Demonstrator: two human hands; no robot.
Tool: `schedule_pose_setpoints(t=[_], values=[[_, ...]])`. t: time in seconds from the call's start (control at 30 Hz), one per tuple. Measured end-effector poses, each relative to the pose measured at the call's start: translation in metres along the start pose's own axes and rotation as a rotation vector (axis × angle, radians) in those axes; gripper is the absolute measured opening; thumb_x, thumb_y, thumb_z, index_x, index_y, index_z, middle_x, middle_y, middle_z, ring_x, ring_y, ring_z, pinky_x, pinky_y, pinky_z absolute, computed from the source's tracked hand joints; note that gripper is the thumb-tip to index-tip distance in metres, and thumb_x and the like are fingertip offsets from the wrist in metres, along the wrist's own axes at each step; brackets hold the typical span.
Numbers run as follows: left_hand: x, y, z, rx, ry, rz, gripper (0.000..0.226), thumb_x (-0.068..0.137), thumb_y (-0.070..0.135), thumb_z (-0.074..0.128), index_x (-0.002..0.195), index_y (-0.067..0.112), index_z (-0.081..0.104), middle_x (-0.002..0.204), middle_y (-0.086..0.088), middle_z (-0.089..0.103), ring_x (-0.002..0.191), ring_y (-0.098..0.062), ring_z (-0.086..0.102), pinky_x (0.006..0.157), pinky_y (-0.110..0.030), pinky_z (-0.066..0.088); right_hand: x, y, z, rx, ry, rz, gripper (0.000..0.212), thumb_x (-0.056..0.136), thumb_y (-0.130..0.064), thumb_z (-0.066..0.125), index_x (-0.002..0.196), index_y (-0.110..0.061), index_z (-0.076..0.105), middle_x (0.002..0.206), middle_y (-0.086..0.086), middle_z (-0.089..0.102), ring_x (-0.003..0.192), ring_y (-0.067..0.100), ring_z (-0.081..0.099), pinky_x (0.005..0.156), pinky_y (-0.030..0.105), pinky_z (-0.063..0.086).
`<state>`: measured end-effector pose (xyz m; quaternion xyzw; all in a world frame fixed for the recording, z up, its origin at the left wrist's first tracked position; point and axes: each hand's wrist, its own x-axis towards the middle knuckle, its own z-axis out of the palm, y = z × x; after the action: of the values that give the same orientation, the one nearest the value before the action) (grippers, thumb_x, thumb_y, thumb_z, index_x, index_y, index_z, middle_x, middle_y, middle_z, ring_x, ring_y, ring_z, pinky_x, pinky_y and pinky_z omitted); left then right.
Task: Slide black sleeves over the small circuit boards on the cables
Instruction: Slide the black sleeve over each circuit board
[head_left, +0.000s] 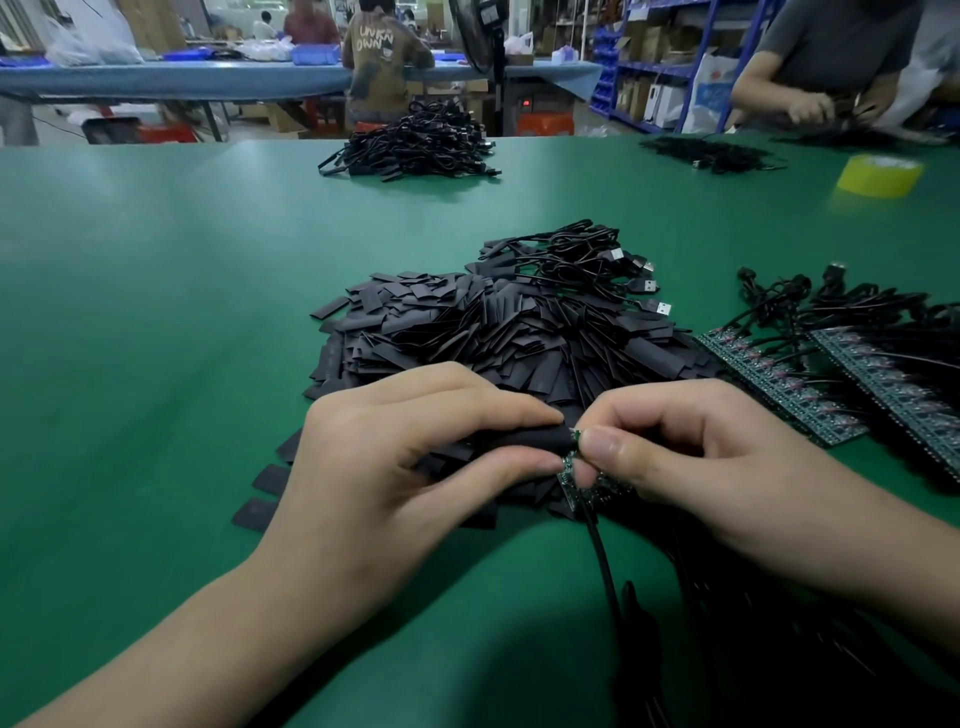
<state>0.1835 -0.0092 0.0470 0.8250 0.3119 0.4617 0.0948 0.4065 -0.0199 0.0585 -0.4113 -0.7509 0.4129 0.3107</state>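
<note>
Green matting covers the tabletop (156, 312), which fills most of the view. At its middle lies a broad pile of flat black sleeves (493, 332), with a few strays on the mat at the pile's near left edge. A heap of black cables (415, 140) sits well apart at the far edge. To the right of the pile, rows of small green circuit boards (779, 384) lie side by side, each with a dark cable running off to the right. Just beyond the pile rests a bundle of cables with USB plugs (582, 260). A yellow tape roll (880, 175) stands far right.

Over the near edge of the pile, the left hand (384, 467) pinches one black sleeve (524, 439) between thumb and fingers, its open end pointing right. The right hand (691, 457), fingers curled, pinches a small circuit board (569, 467) at that opening; the board's tip touches the sleeve's mouth. Its black cable (602, 556) trails down toward the viewer.
</note>
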Motion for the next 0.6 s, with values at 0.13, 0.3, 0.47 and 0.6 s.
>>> schedule_pose_setpoints(t=[0.13, 0.3, 0.47, 0.6], values=[[0.000, 0.001, 0.001, 0.002, -0.031, 0.008, 0.018, 0.084, 0.027, 0.078, 0.098, 0.016, 0.079, 0.090, 0.010, 0.070, 0.083, -0.001, 0.066, 0.076, -0.016, 0.049, 0.000, 0.001, 0.003, -0.011, -0.008, 0.015, 0.025, 0.093, -0.043, 0.055, 0.081, -0.029, 0.073, 0.074, 0.018, 0.055, 0.065, 0.016, 0.041, 0.061, 0.034, 0.029], [0.002, 0.002, 0.002, -0.006, -0.009, -0.019, 0.017, 0.084, 0.028, 0.076, 0.097, 0.018, 0.079, 0.091, 0.012, 0.071, 0.083, 0.000, 0.067, 0.077, -0.014, 0.049, 0.001, 0.004, 0.002, 0.032, 0.030, -0.004, 0.024, 0.096, -0.039, 0.055, 0.083, -0.029, 0.073, 0.060, -0.016, 0.049, 0.057, -0.002, 0.040, 0.054, 0.012, 0.030], [0.002, 0.000, 0.000, 0.011, 0.044, -0.055, 0.018, 0.083, 0.028, 0.076, 0.098, 0.018, 0.079, 0.089, 0.009, 0.072, 0.082, -0.002, 0.067, 0.077, -0.015, 0.049, 0.001, 0.004, -0.008, 0.002, 0.054, 0.002, 0.025, 0.094, -0.041, 0.057, 0.084, -0.025, 0.073, 0.064, -0.008, 0.054, 0.061, 0.005, 0.047, 0.057, 0.020, 0.036], [0.002, 0.001, 0.000, 0.019, 0.041, -0.049, 0.018, 0.084, 0.030, 0.076, 0.098, 0.018, 0.079, 0.089, 0.009, 0.072, 0.082, -0.002, 0.067, 0.077, -0.015, 0.049, 0.000, 0.002, -0.004, 0.054, 0.030, 0.008, 0.022, 0.093, -0.038, 0.059, 0.083, -0.026, 0.074, 0.062, -0.006, 0.051, 0.060, 0.008, 0.045, 0.055, 0.022, 0.033]])
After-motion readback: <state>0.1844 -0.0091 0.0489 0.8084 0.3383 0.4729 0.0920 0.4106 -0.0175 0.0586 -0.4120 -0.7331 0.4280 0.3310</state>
